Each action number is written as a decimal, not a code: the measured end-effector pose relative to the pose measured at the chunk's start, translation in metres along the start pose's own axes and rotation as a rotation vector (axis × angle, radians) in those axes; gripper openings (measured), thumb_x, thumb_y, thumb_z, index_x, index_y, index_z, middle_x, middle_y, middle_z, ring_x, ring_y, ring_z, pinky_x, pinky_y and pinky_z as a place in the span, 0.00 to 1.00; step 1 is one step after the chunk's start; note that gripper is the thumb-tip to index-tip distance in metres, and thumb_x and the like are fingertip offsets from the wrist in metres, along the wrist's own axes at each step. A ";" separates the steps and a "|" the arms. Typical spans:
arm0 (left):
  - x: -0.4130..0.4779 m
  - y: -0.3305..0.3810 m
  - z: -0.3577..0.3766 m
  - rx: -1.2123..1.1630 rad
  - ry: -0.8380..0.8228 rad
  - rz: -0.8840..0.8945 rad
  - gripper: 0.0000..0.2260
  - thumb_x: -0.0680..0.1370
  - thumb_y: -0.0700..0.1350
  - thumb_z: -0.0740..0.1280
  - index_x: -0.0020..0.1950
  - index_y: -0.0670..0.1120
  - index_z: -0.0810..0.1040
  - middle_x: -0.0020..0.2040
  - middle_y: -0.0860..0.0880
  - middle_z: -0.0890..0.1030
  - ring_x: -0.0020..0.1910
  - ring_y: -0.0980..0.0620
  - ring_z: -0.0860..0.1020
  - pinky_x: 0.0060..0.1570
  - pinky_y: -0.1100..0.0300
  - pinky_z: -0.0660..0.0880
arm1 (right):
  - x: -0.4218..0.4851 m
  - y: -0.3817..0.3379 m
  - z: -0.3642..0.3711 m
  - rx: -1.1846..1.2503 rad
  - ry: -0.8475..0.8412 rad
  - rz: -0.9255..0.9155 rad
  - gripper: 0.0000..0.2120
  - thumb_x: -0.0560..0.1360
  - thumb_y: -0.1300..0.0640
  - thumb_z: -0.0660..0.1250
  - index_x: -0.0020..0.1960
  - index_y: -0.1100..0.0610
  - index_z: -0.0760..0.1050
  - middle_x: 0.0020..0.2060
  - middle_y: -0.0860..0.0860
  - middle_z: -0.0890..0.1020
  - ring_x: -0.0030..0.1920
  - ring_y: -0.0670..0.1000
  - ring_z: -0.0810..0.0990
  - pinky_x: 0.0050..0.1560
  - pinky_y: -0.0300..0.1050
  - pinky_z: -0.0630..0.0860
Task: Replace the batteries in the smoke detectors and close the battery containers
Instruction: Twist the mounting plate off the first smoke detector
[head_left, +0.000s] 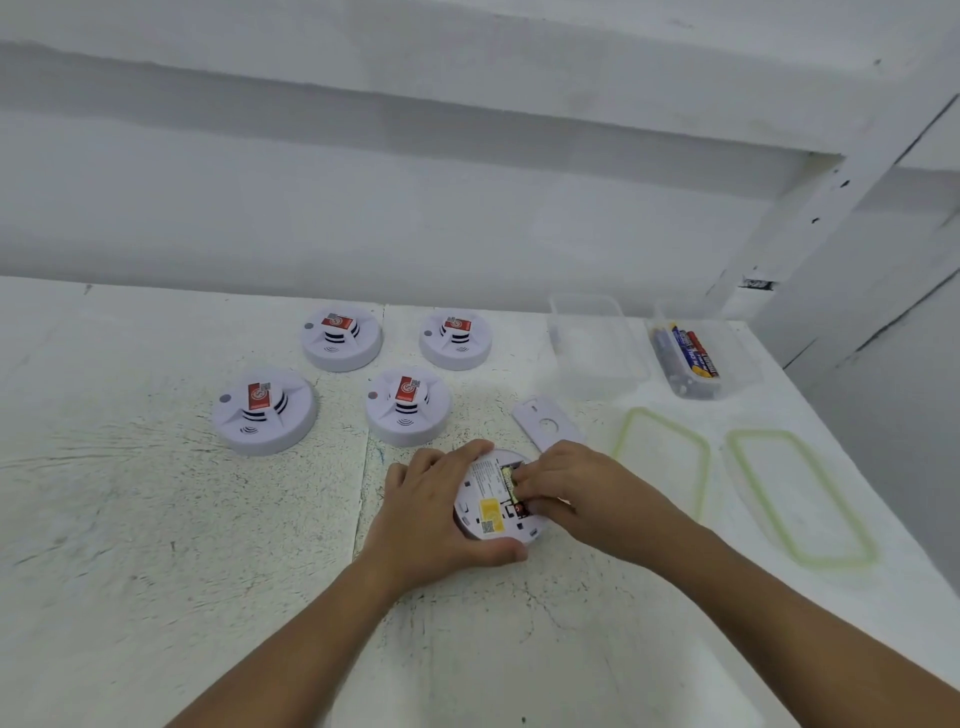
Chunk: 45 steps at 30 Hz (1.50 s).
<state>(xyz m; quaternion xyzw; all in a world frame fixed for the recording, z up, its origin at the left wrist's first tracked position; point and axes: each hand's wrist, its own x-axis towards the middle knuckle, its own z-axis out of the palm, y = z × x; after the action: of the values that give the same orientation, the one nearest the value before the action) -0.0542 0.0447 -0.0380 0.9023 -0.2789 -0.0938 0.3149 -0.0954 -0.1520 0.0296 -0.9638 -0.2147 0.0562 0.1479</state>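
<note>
The left hand (441, 514) grips the rim of the overturned smoke detector (485, 512) at the table's front. The right hand (576, 491) pinches a battery (511, 480) in its open bay. The cover (548, 423) lies off just beyond it. Four other detectors (408, 408) likely remain to be done.

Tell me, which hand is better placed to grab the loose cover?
Probably the right hand: the cover lies just beyond it, while the left hand grips the upturned detector.
</note>
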 end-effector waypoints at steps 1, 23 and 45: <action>0.000 0.000 0.000 -0.002 0.001 0.000 0.47 0.57 0.78 0.62 0.72 0.61 0.59 0.59 0.65 0.67 0.57 0.61 0.63 0.58 0.60 0.58 | -0.001 0.002 0.002 -0.053 0.016 -0.037 0.09 0.76 0.60 0.64 0.50 0.60 0.82 0.48 0.52 0.84 0.49 0.54 0.78 0.53 0.49 0.75; 0.000 0.000 0.000 -0.024 -0.006 0.003 0.48 0.57 0.77 0.64 0.73 0.61 0.58 0.58 0.66 0.66 0.56 0.64 0.61 0.55 0.60 0.57 | 0.010 0.006 0.007 -0.322 -0.167 -0.148 0.17 0.71 0.54 0.54 0.43 0.60 0.80 0.42 0.54 0.83 0.45 0.56 0.81 0.41 0.51 0.80; 0.001 0.000 -0.001 -0.005 -0.022 0.014 0.48 0.57 0.78 0.63 0.73 0.61 0.57 0.59 0.66 0.66 0.57 0.63 0.60 0.58 0.59 0.58 | 0.016 0.001 -0.011 -0.239 -0.210 -0.100 0.12 0.74 0.56 0.62 0.50 0.60 0.81 0.52 0.55 0.82 0.48 0.56 0.79 0.46 0.52 0.77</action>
<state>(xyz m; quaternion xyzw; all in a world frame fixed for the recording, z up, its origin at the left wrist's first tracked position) -0.0533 0.0446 -0.0373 0.8985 -0.2884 -0.1022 0.3149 -0.0786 -0.1487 0.0394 -0.9513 -0.2821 0.1234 0.0114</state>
